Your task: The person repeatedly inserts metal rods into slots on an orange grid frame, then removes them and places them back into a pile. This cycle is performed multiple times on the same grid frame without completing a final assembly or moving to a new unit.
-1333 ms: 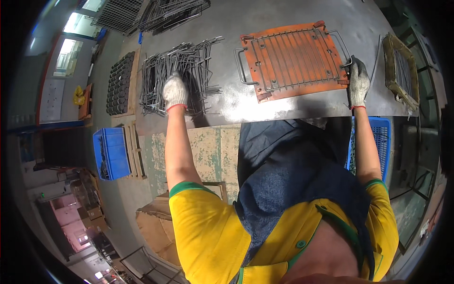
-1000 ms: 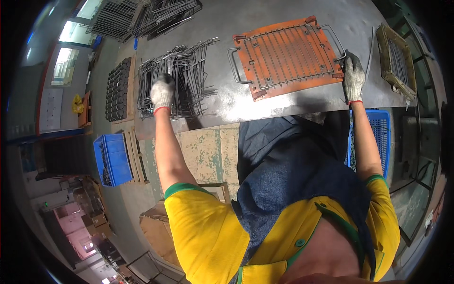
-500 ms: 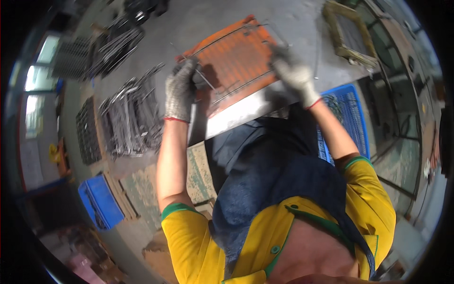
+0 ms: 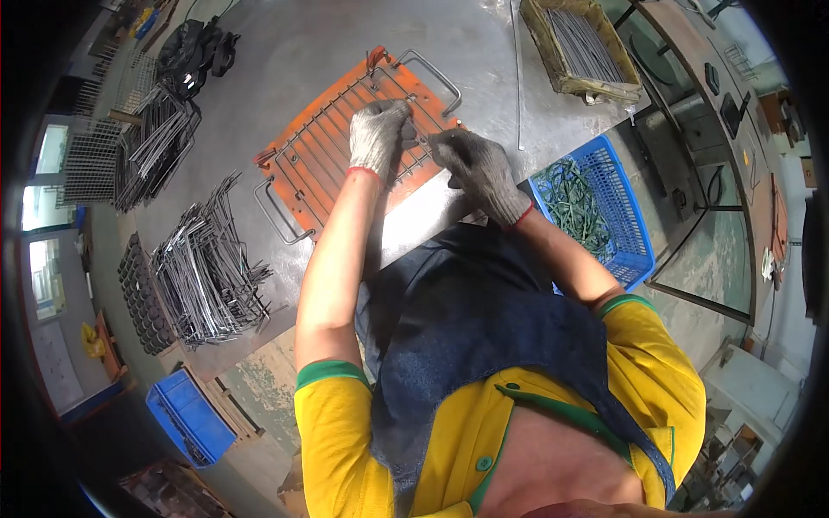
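Observation:
An orange jig board [image 4: 341,112] lies tilted on the grey metal table, with several thin metal rods [image 4: 319,142] set across it in rows. Bent wire handles [image 4: 442,78] stick out at its two ends. My left hand [image 4: 380,134], in a grey-white knit glove, is closed low over the rods at the board's middle. My right hand [image 4: 479,168], gloved the same way, has its fingers pinched together at the board's near right edge. What either hand holds is hidden by the gloves.
Bundles of bent metal wires [image 4: 211,276] lie left, with more wire pieces [image 4: 155,142] behind. A blue basket [image 4: 635,220] with green ties stands right. A yellowish box [image 4: 553,78] of rods and a long rod [image 4: 519,86] lie far right. A blue bin [image 4: 186,414] sits lower left.
Both hands have come closer together over the board; the left moved right, the right moved left and nearer. More rods now lie across the board, and handles show at its ends.

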A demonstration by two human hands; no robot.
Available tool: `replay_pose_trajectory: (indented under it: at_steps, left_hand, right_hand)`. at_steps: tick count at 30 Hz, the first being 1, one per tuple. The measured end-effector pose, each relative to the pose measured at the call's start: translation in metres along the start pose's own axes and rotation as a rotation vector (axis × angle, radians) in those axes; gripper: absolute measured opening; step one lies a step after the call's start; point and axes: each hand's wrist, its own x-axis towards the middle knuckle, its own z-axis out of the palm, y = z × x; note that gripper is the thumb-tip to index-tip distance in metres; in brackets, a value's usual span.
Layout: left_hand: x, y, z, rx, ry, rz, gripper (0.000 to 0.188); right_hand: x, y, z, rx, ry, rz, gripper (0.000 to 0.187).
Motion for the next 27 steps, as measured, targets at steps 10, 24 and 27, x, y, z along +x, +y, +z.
replay_pose_trajectory:
  at_steps: [10, 24, 27]
  left_hand:
    - [0.018, -0.006, -0.001, 1.605, 0.170, 0.746, 0.045]
    - [0.029, -0.026, -0.002, 1.540, 0.237, 0.938, 0.048]
    - [0.029, -0.027, -0.003, 1.494, 0.258, 0.916, 0.046]
  right_hand:
    - [0.019, 0.023, 0.002, -0.141, -0.034, 0.093, 0.031]
    - [0.037, 0.046, -0.015, -0.462, 0.277, -0.377, 0.035]
    - [0.041, 0.066, -0.010, -0.945, 0.376, -0.680, 0.027]
